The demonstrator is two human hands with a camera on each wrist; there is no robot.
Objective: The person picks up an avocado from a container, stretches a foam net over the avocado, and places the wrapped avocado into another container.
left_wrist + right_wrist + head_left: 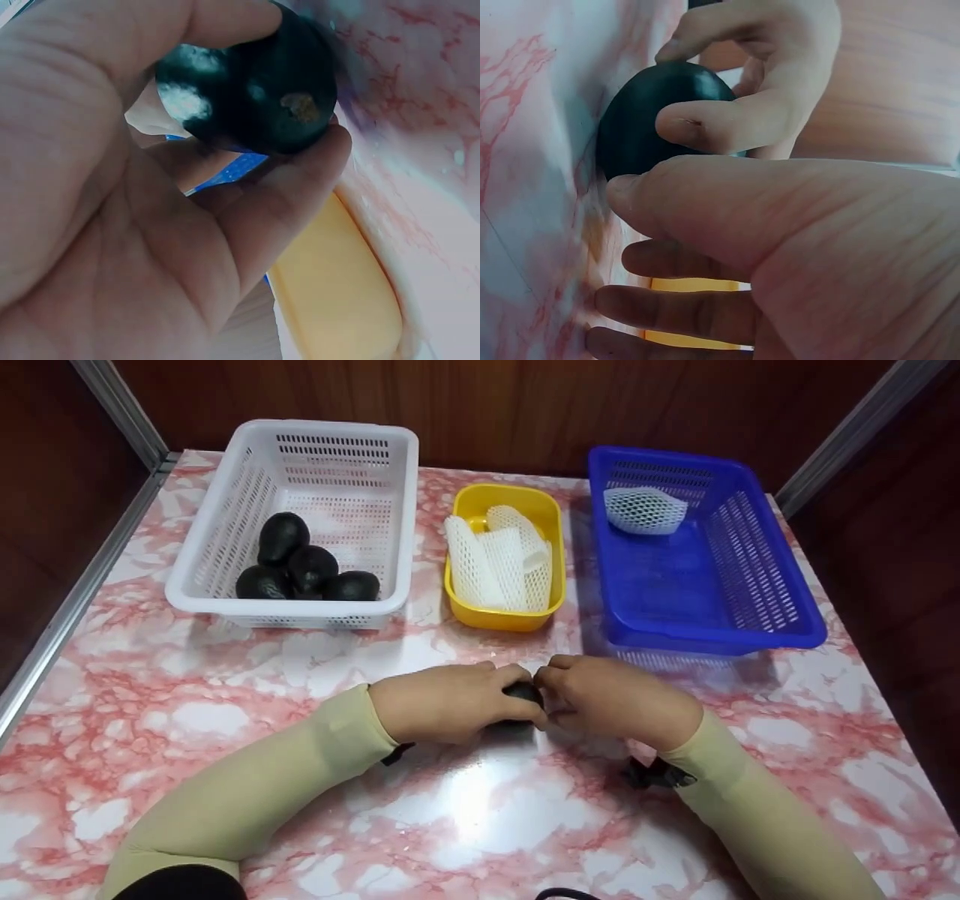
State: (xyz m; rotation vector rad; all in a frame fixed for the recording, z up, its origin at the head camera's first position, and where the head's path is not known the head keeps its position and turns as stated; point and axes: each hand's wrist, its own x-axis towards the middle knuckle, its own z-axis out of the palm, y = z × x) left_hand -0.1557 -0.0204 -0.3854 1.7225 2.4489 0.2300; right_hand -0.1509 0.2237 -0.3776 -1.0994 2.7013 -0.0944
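A dark avocado [523, 691] is held low over the table by my left hand [446, 701], its thumb and fingers curled round the fruit. In the left wrist view, a small brown scar marks the shiny avocado [255, 94] above the palm. My right hand [622, 697] is close against the fruit's right side. From the right wrist, the thumb [641, 196] of that hand overlaps the avocado's edge, while the other fingers [682, 311] extend loosely below it, holding nothing.
At the back left, a white basket [405, 510] contains several avocados [285, 538]. White foam net sleeves [499, 566] fill the yellow container [506, 620] in the middle. A blue basket [712, 637] on the right holds a net-wrapped fruit [645, 510].
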